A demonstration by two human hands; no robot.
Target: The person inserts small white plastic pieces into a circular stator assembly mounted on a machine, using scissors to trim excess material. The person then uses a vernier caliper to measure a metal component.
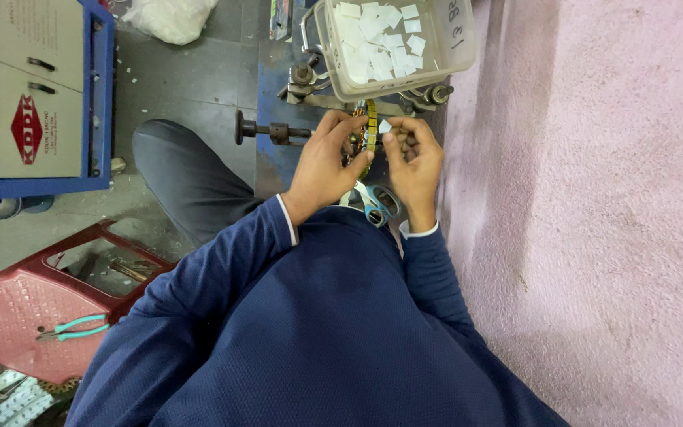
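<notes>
Both my hands meet in front of me over a blue metal bench. My left hand (pixel 327 158) pinches a yellow and dark toothed strip (pixel 371 126) that runs upright between my fingers. My right hand (pixel 414 158) curls beside it with a small white square piece (pixel 385 126) at the fingertips, touching the strip. Scissors with blue-grey handles (pixel 375 202) lie just below my wrists. A clear plastic tub (pixel 452 39) holding several white square pieces sits right above my hands.
A metal clamp fixture with a dark knobbed rod (pixel 266 131) stands left of my hands. A pink wall (pixel 594 198) fills the right side. A red plastic stool (pixel 25 308) with teal-handled pliers (pixel 77 326) is at lower left. A blue and beige cabinet (pixel 33 95) stands at upper left.
</notes>
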